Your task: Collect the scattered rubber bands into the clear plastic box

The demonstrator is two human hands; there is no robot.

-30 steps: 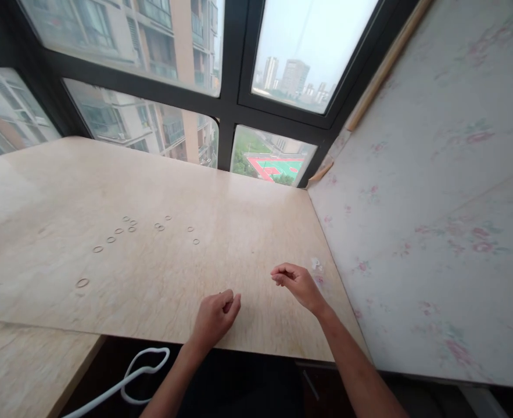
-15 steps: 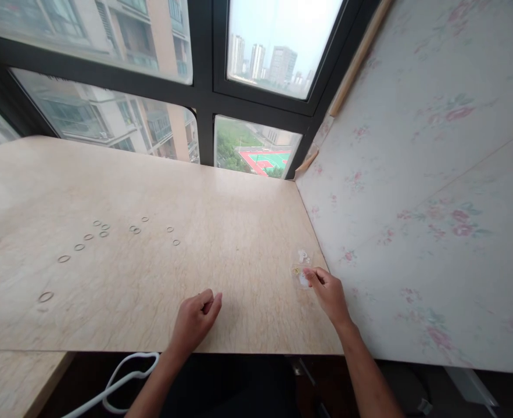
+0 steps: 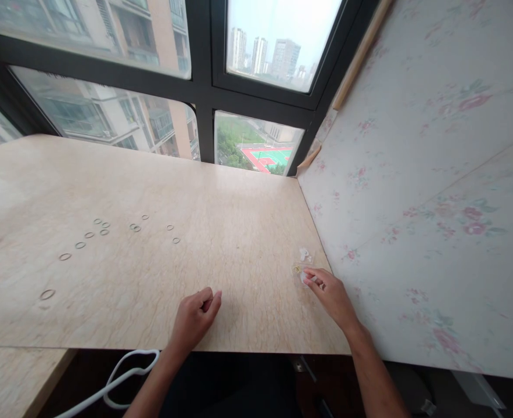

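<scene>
My left hand (image 3: 196,318) rests on the marble-patterned surface near its front edge, fingers curled in and thumb laid along them. Whatever it may hold is hidden. My right hand (image 3: 329,293) is at a small clear plastic container (image 3: 298,280) close to the wall, its thumb and fingertips bent together over the container's right part. What lies between those fingertips is too small to name. Yellowish small rings (image 3: 297,269) show inside the container, left of the fingertips. Just behind it lies a small white piece (image 3: 304,253) in clear plastic.
Several thin rings lie scattered at the left, among them a larger ring (image 3: 47,295) nearest the front and a small ring (image 3: 176,240) farther right. A flowered wall panel (image 3: 413,203) bounds the right side, a dark window frame (image 3: 201,93) the back. A white cable (image 3: 121,377) hangs below the front edge.
My right hand's fingers have shifted slightly at the clear container, and its forearm has swung a little to the right. The left hand stays put. The view has moved slightly.
</scene>
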